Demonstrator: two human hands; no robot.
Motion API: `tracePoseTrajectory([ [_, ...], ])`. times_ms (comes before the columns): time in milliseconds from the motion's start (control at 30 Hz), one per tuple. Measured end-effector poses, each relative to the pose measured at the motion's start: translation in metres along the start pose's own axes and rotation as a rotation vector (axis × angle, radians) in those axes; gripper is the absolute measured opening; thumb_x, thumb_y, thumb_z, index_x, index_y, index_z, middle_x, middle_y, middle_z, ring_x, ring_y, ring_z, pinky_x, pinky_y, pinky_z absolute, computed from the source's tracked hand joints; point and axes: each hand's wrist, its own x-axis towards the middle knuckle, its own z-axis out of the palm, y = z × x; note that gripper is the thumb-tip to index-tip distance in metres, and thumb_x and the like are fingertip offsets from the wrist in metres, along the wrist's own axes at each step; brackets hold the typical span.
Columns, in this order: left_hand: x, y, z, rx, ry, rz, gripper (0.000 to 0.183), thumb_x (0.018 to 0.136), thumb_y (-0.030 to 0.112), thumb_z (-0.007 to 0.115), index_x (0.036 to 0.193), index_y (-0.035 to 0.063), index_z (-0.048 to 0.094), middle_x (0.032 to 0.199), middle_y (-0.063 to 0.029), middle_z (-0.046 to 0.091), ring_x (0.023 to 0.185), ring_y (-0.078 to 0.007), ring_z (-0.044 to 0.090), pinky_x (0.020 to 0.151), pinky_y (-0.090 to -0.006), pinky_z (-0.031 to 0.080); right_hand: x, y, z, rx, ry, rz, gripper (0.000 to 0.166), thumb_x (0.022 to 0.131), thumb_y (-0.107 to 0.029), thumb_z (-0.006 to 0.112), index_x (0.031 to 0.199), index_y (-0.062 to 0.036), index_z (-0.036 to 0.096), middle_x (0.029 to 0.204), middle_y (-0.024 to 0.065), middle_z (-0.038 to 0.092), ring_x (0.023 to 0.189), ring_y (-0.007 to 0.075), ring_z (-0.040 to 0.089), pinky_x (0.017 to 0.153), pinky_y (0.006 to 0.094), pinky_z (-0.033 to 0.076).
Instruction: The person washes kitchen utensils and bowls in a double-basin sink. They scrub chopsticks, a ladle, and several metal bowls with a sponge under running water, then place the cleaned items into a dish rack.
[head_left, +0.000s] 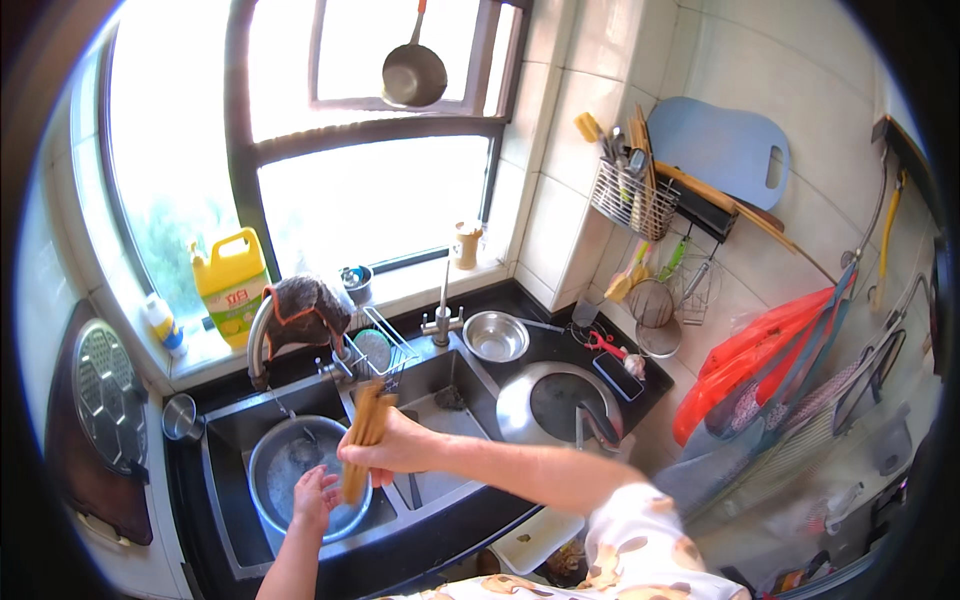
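My right hand (397, 448) is closed around a bundle of wooden chopsticks (367, 435), held upright over the right edge of a metal basin (262, 487). The basin stands in the left sink bowl with water (289, 480) in it. Just left of the chopsticks, my left hand (315, 496) is over the basin, fingers spread and holding nothing. A thin stream of water falls from the curved faucet (257, 345), over which a dark cloth (304, 311) is draped.
The right sink bowl (450, 420) holds a dark scrubber (449, 398). A steel bowl (496, 337), a large metal lid (559, 405) and a phone (618, 376) lie on the counter to the right. A metal cup (181, 417) stands left; a yellow jug (234, 289) is on the sill.
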Motion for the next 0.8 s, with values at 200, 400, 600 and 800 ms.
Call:
tracePoseTrajectory([
  [200,-0.02,0.008,0.059,0.018,-0.045,-0.013,0.021,0.093,0.021,0.049,0.111,0.0098,0.05,0.086,-0.0089,0.061,0.06,-0.019,0.06,0.051,-0.0296,0.049,-0.035,-0.147,-0.136,-0.287,0.171,-0.099,0.036,0.086,-0.034,0.06,0.101,-0.0018,0.059,0.079,0.0105,0.064,0.057,0.0132,0.063,0.047,0.0218,0.052],
  [400,-0.022,-0.01,0.091,-0.038,-0.053,-0.065,0.019,0.093,0.02,0.048,0.109,0.0098,0.051,0.083,-0.0092,0.062,0.06,-0.0194,0.061,0.052,-0.0305,0.051,-0.169,-0.287,-0.31,-0.723,1.07,-0.528,0.039,0.078,-0.038,0.064,0.093,-0.0017,0.065,0.076,0.009,0.065,0.053,0.0093,0.063,0.043,0.0149,0.05],
  [600,-0.035,-0.027,0.12,-0.022,0.01,-0.09,0.023,0.093,0.02,0.047,0.112,0.0085,0.05,0.085,-0.0099,0.062,0.063,-0.0195,0.061,0.054,-0.0308,0.05,-0.199,-0.302,-0.41,-0.754,1.316,-0.266,0.028,0.078,-0.028,0.06,0.084,-0.0008,0.06,0.073,0.0103,0.063,0.049,0.0131,0.063,0.034,0.0182,0.046],
  [800,-0.043,-0.044,0.127,0.005,0.012,-0.107,0.024,0.093,0.02,0.047,0.113,0.0079,0.049,0.086,-0.0093,0.062,0.065,-0.0194,0.061,0.055,-0.032,0.05,-0.142,-0.241,-0.467,-0.82,1.331,0.153,0.035,0.079,-0.032,0.062,0.088,0.002,0.059,0.071,0.0127,0.063,0.045,0.0164,0.06,0.033,0.0231,0.042],
])
